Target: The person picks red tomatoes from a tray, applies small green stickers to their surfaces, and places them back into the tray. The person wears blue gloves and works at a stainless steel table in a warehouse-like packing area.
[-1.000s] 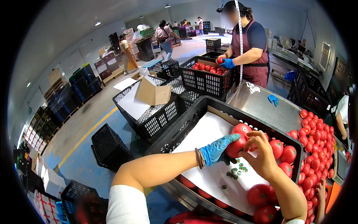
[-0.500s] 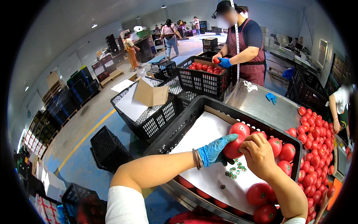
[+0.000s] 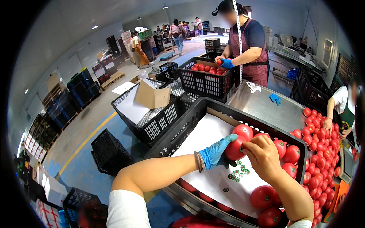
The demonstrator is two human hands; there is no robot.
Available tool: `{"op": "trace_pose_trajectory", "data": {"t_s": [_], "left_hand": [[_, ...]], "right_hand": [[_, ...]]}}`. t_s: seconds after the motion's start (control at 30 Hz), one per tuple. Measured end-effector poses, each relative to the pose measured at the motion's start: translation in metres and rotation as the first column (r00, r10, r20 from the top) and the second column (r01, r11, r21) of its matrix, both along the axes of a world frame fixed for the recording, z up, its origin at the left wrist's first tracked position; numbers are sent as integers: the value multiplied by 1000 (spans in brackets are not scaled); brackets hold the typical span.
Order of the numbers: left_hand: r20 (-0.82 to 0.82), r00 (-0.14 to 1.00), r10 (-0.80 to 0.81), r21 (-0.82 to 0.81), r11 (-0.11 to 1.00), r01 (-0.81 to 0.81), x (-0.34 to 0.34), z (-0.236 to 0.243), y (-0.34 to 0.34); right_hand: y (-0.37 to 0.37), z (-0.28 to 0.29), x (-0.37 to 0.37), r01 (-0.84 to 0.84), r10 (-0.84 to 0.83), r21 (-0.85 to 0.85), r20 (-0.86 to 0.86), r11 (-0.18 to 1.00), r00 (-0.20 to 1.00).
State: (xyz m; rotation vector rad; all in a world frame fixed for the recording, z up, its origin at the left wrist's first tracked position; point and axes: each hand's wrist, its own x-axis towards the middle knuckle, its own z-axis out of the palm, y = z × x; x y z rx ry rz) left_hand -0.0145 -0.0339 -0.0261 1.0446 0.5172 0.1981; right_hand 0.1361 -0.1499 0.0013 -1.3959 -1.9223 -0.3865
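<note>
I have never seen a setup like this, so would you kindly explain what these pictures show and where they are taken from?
There is no robot here: these are a person's own hands. The view comes from a wide fisheye camera worn on the head, looking down, so straight edges bend.

The left hand, in a blue glove, holds a red tomato. The bare right hand has its fingertips against it; whether they pinch anything is too small to tell.

Below is a black crate with a white sheet, small round green pieces and more tomatoes. Beyond it, a metal table bears a tomato heap.
</note>
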Motion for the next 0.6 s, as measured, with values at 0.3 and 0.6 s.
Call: {"op": "trace_pose_trajectory", "data": {"t_s": [0.3, 0.6], "left_hand": [[-37, 999, -29, 18, 999, 30, 0, -4, 1], [-3, 997, 81, 1, 997, -81, -3, -11, 12]], "right_hand": [[-1, -1, -1, -38, 35, -41, -63, 998, 997], [-15, 14, -14, -259, 78, -383, -427, 887, 901]]}}
